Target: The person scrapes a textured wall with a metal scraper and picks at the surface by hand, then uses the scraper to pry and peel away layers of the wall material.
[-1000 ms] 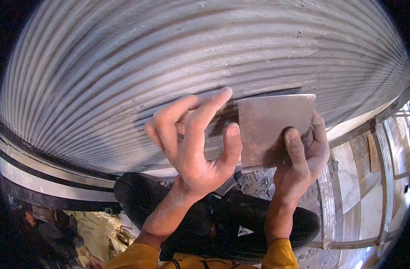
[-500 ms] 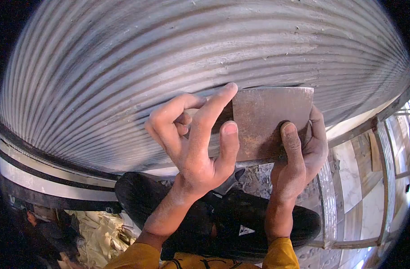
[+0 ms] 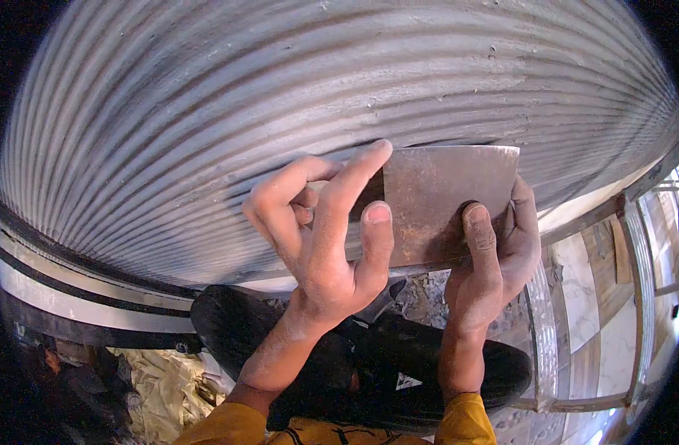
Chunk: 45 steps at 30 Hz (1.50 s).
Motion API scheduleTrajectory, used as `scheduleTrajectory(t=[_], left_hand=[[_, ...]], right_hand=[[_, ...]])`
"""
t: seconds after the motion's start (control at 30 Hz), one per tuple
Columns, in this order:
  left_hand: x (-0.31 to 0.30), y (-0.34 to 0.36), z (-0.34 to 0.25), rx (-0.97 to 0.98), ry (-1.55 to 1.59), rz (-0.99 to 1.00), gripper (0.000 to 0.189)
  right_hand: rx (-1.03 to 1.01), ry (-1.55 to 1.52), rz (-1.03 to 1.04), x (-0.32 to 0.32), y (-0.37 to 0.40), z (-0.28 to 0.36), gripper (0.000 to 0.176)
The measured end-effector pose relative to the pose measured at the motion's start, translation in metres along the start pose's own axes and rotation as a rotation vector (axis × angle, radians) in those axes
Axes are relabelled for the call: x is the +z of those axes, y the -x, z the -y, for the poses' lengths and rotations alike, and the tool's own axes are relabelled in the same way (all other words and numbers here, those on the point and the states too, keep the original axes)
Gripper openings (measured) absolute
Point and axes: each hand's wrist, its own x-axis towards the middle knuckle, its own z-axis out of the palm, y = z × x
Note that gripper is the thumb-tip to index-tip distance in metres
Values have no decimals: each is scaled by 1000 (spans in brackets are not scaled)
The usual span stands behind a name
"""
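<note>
At the far left, beyond the left hand's fingers, a banded rim (image 3: 94, 305) in dark and pale strips runs along the lower edge of a grey ribbed surface (image 3: 280, 81). Below and left of those fingers lies some crumpled, yellowish sheeting (image 3: 161, 389).

The left hand (image 3: 325, 271) is partly open and grips nothing that shows: index finger stretched up and to the right, thumb raised apart from it, the other fingers curled close to the ribbed surface. Dark-clothed legs (image 3: 302, 389) show below both hands.

Right of the left fingers is a flat, stained metal plate (image 3: 436, 196), its broad face towards the camera and its upper edge close against the ribs. The plate has just shifted up and slightly left, so its upper left corner is now right beside the left index fingertip; whether they touch cannot be told. That seems to put the corner within easy reach of the left fingers.

The right hand (image 3: 484, 289) holds the plate near its lower right part, thumb pressed on the face, other fingers closed behind. Grey debris (image 3: 428, 293) lies beneath the plate. Farther right of the right fingers are a metal frame (image 3: 638, 297) and patterned tiles (image 3: 583, 293).
</note>
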Motion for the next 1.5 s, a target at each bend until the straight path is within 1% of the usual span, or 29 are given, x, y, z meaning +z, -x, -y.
scheduleTrajectory(t=[0.07,0.17,0.27,0.33,0.43,0.7,0.8,0.87,0.93,1.0,1.03,1.1,1.13,1.2,1.33,1.4,1.5], left_hand=[[-1,0,-1,8,17,36,40],[-1,-1,2,45,-12,27,41],[-2,-1,1,21,-15,43,41],[0,0,0,26,-4,31,41],[0,-1,0,36,-13,24,40],[-1,-1,-2,29,-14,20,37],[-2,-2,-1,33,-25,57,36],[-1,-1,1,66,-13,36,36],[0,0,4,70,20,24,35],[2,1,5,71,52,13,36],[3,1,5,65,89,-28,40],[7,2,8,53,158,-99,49],[4,1,7,55,155,-102,49],[0,-2,5,87,43,-13,47],[1,-3,5,122,5,-41,42],[-5,-3,0,10,64,18,38],[-10,-6,-6,-18,40,74,36]], right_hand=[[-22,17,7,1,0,0,41],[7,-7,-25,3,1,2,39],[29,-19,-24,1,1,3,38],[18,-3,11,-1,1,0,38],[45,-25,-1,2,1,2,38],[30,-76,-20,0,5,-5,38],[18,-134,-14,1,7,-5,39],[17,-174,-5,1,7,-6,40],[-28,-114,-13,-1,8,-10,41],[-5,-102,9,-4,10,-6,44],[16,-91,31,-4,10,-5,47],[26,-60,25,-5,9,-4,45],[31,-29,17,-5,8,-3,44],[23,-25,21,-2,7,-2,42],[28,-74,21,4,8,-3,36],[47,-94,19,7,8,-4,36],[58,-130,10,7,9,-9,37]])
